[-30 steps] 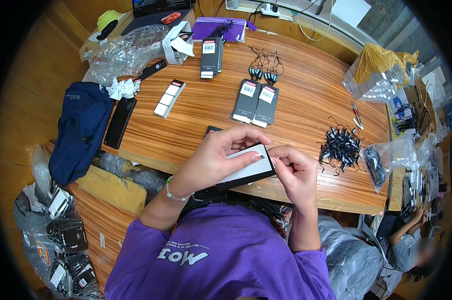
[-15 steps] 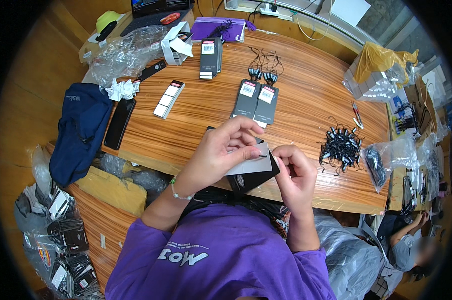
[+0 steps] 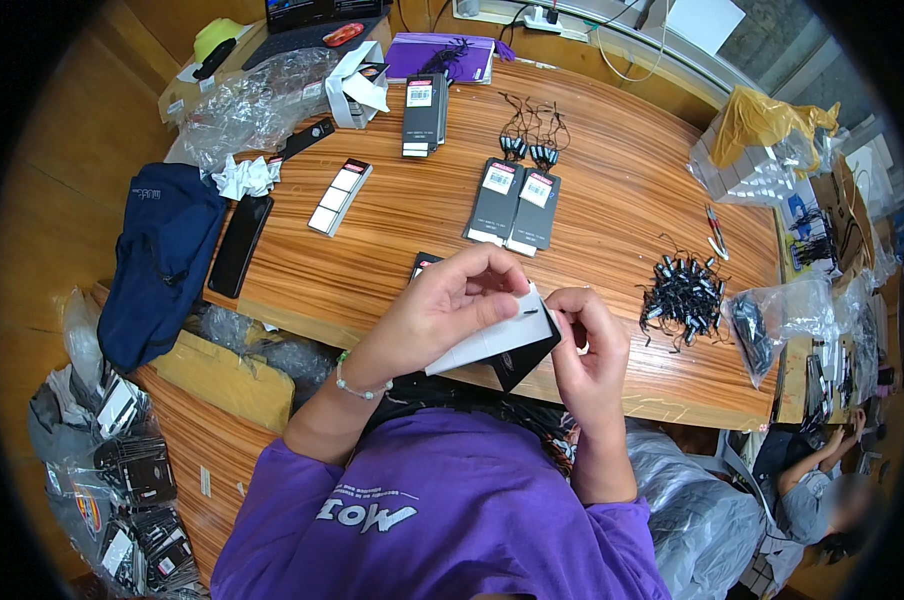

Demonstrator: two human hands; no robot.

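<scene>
Over the table's front edge I hold a folded hang tag [image 3: 487, 342], pale inside and black outside. My left hand [image 3: 457, 305] is closed, with thumb and fingers on the pale leaf's upper edge. My right hand [image 3: 592, 340] pinches the tag's right corner between thumb and curled fingers. A short black cord end [image 3: 531, 311] pokes out on the pale leaf between the hands. The rest of that cord is hidden. Partly behind my left hand lies another dark tag [image 3: 425, 262].
Beyond my hands lie two stacks of grey tags [image 3: 494, 205] with black cords. A heap of black cords [image 3: 684, 298] lies to the right, near red-handled cutters [image 3: 715, 230]. White labels [image 3: 340, 197], a phone [image 3: 240, 247] and a blue pouch [image 3: 162, 265] are left.
The pale leaf has tilted and now reaches further down-left, covering more of the black side. My left fingers have shifted slightly to its upper edge. My right hand has hardly moved.
</scene>
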